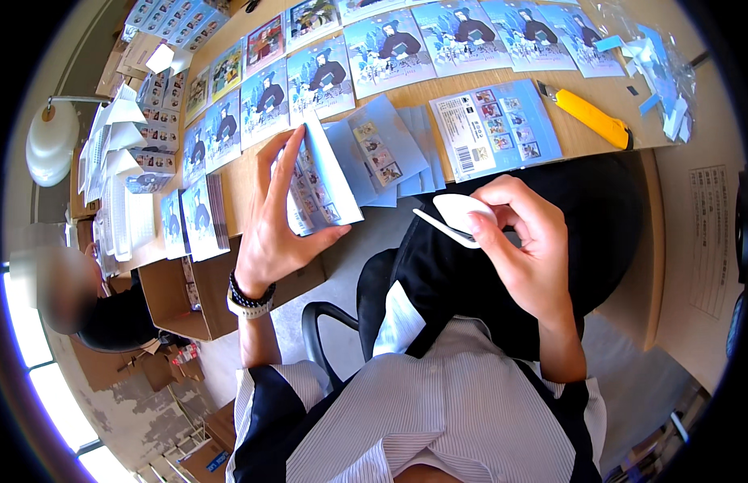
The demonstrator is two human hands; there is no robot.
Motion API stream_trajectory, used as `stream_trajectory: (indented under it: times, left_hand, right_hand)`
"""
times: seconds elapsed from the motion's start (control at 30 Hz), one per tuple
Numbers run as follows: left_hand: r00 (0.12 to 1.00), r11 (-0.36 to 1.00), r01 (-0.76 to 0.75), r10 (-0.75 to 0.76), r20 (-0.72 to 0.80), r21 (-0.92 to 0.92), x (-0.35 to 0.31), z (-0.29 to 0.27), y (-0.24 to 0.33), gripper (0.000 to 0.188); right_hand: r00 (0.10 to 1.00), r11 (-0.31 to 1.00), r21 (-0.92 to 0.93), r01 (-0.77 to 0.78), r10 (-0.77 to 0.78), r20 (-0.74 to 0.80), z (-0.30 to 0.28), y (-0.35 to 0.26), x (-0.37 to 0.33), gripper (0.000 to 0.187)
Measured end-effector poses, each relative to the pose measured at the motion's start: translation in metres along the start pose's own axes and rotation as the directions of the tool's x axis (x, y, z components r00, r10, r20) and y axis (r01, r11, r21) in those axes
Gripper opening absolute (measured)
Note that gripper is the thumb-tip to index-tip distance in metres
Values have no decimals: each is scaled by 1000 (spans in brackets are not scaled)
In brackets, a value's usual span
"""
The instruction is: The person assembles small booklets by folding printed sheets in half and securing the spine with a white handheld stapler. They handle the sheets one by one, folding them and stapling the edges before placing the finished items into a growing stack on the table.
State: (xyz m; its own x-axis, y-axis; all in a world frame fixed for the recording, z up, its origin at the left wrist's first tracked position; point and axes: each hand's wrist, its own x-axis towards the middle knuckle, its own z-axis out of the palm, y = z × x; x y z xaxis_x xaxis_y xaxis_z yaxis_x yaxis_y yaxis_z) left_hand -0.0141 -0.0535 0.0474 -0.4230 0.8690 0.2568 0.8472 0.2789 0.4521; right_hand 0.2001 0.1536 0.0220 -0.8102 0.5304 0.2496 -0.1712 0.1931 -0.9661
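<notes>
Nearest to me, my right hand [528,241] pinches a small white tool [464,214] between thumb and fingers, above the lap. My left hand [269,229] is spread wide and holds a blue-and-white packet [330,177], which is between the thumb at its lower edge and the fingers at its upper left corner, by the counter's [426,92] near edge. Beside it, overlapping blue packets [390,157] lie. A yellow cutter [591,119] rests toward the right end. Farther, blue cards [390,50] form a row.
</notes>
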Motion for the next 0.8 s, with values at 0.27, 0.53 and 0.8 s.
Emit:
stream_trajectory:
  times: [0.27,0.53,0.8]
  left_hand:
    - [990,991,-131,129,-55,-30,7,9,31,113]
    - [994,996,-81,83,-64,39,5,14,41,110]
    - [990,987,-100,112,-90,122,7,15,54,110]
  right_hand:
    - [1000,998,67,20,-21,15,6,-24,-5,13]
    - [990,997,-30,-65,68,124,-9,-39,-7,12]
    - [991,995,29,-91,88,96,-7,-40,-7,10]
